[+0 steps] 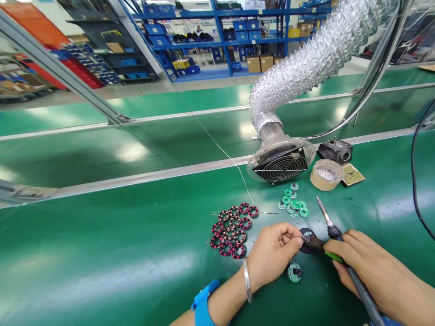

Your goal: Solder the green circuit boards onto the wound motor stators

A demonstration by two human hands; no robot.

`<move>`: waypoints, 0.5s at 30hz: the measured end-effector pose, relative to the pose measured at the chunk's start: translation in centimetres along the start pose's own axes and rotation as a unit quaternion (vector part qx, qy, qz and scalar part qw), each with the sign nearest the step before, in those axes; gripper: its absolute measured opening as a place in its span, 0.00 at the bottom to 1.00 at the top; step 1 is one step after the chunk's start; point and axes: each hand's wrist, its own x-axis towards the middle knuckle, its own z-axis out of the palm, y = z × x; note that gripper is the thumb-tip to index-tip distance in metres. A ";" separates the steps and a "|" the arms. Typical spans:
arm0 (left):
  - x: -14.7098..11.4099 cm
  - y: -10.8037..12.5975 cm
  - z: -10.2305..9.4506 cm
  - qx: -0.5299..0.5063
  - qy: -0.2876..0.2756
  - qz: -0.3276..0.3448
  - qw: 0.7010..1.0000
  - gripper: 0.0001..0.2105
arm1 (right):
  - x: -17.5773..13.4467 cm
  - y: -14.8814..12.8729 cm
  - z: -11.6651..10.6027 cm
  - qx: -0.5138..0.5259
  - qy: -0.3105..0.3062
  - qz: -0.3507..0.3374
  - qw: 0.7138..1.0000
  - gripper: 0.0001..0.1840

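Note:
My left hand [272,253] pinches thumb and fingertips at the left edge of a black ring-shaped part [305,248] with a small circuit board in its middle. What lies in the pinch is too small to make out. My right hand [370,267] is closed around green-handled cutters [333,256], whose dark jaws reach onto the same ring. It also holds a soldering iron [335,232], its bare tip pointing up and away from the ring. Just below the ring lies a round green circuit board [294,273] with a black part on it.
Several copper-and-red wound coil rings [234,222] lie left of my hands. Several green ring boards [295,204] lie beyond them. Behind stand a fume extractor [282,165], a round tub [326,175], a sponge tray [352,175] and a black device [336,151]. A thin wire [243,177] hangs down leftward.

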 end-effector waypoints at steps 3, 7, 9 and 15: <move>-0.1 -0.2 -0.2 0.006 0.005 0.027 1.000 0.06 | -0.5 0.9 0.1 0.029 0.019 0.025 0.999 0.13; -0.4 -0.5 -0.5 0.043 0.014 0.066 0.997 0.04 | -1.4 5.0 0.1 -0.021 0.124 0.073 0.989 0.10; -0.4 -0.5 -0.5 0.077 0.011 0.082 0.994 0.04 | -1.9 7.5 0.2 -0.083 0.158 0.098 0.979 0.10; -0.5 -0.3 -0.2 0.158 0.030 0.140 0.977 0.06 | -1.4 9.6 0.1 -0.107 0.171 0.076 0.976 0.18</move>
